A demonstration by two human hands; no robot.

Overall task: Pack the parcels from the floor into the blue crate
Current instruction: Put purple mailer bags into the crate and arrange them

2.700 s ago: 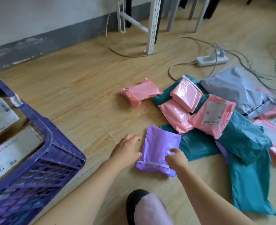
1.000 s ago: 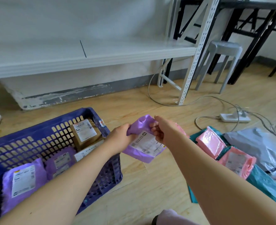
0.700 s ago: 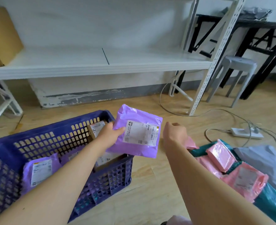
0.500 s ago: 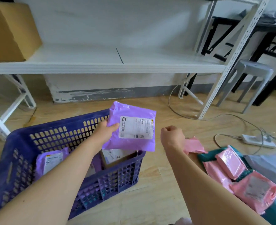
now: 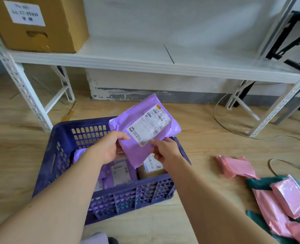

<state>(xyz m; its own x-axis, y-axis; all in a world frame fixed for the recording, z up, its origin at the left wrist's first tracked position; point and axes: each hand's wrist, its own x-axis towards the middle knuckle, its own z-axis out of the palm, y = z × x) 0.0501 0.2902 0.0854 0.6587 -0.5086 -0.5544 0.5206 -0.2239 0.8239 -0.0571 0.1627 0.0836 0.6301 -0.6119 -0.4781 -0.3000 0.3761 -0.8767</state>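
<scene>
Left hand (image 5: pixel 107 148): fingers (image 5: pixel 122 137) curled round the left edge of the purple parcel (image 5: pixel 138 150), thumb on its front face, the rest behind it.
Right hand (image 5: pixel 165 152): fingertips pinch the parcel's lower edge just below the corner of its label (image 5: pixel 148 127). Both hands hold it.

Parcel: soft, glossy plastic mailer, lilac, roughly rectangular, slightly puffed, wrinkled at the edges. White printed shipping label with barcodes, facing the camera. The parcel is tilted, its top corner leaning away to the right. It is held in the air above the far right part of the blue crate (image 5: pixel 136 196), with its lower end over the crate's opening.

Crate: rigid moulded plastic, dark blue-violet, with lattice-perforated walls, standing on the wood-grain floor (image 5: pixel 13 138). Inside are another lilac mailer (image 5: pixel 78 154) at the left, a labelled flat parcel (image 5: pixel 119 171) in the middle and a brown cardboard box (image 5: pixel 151 171) at the right.

On the floor to the right, well apart from the crate, lies a crumpled pink mailer (image 5: pixel 235 166). Beyond it is a pile of glossy pink mailers (image 5: pixel 290 196) on teal ones (image 5: pixel 256 182).

Behind the crate is a white slotted-angle metal shelf (image 5: pixel 128 59), and a large cardboard carton (image 5: pixel 38 23) sits on its left end.
</scene>
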